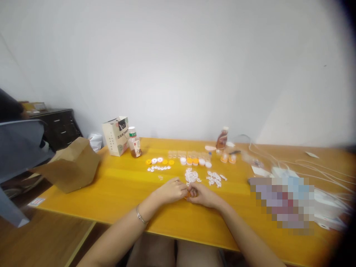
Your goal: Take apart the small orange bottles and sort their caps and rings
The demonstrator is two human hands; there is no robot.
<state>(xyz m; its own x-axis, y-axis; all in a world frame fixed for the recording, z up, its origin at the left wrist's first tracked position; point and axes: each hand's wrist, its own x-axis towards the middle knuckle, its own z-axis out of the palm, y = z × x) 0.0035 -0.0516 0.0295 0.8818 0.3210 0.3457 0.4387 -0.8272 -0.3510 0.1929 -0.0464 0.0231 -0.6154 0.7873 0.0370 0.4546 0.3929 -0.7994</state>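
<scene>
My left hand (pixel 174 190) and my right hand (pixel 202 195) meet over the wooden table (pixel 122 202), fingers closed together. Between them shows a sliver of a small orange piece (pixel 188 195), mostly hidden by the fingers. Just beyond lie a pile of white cut-out plastic pieces (pixel 191 175) and a second such pile (pixel 213 178). Farther back stands a row of white and orange caps (pixel 195 162), with clear cups (pixel 182 154) behind it. Yellow and white rings (pixel 160 160) lie to the left, above a line of small white parts (pixel 158 168).
At the left are an open brown paper bag (pixel 73 165), a printed carton bag (pixel 115 137) and a drink bottle (pixel 135 142). Another bottle (pixel 222 139) and two orange-based domes (pixel 228 158) stand back right. White cables (pixel 319 170) and a blurred-out item (pixel 283 204) lie at the right.
</scene>
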